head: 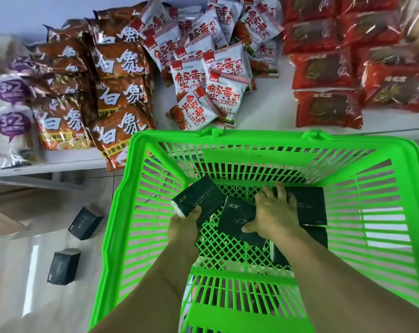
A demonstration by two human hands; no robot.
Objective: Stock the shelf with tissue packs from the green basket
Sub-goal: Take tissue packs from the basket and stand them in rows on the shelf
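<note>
Both of my hands are down inside the green basket [122,212]. My left hand [183,227] grips a black tissue pack [199,198] by its near end, tilted up against the basket's left wall. My right hand [273,212] lies over two more black tissue packs: its thumb and palm press on the middle pack [237,218], and its fingers spread onto the pack at the right [309,207]. Another black pack [316,236] lies partly hidden under my right forearm. The white shelf [271,109] runs across the top of the view.
The shelf holds brown noodle bags [117,92], white-and-red snack packets [203,68], red packs [328,109] and purple-labelled packs [11,116]. Two black tissue packs [84,223] [63,266] lie on the lower level to the left of the basket.
</note>
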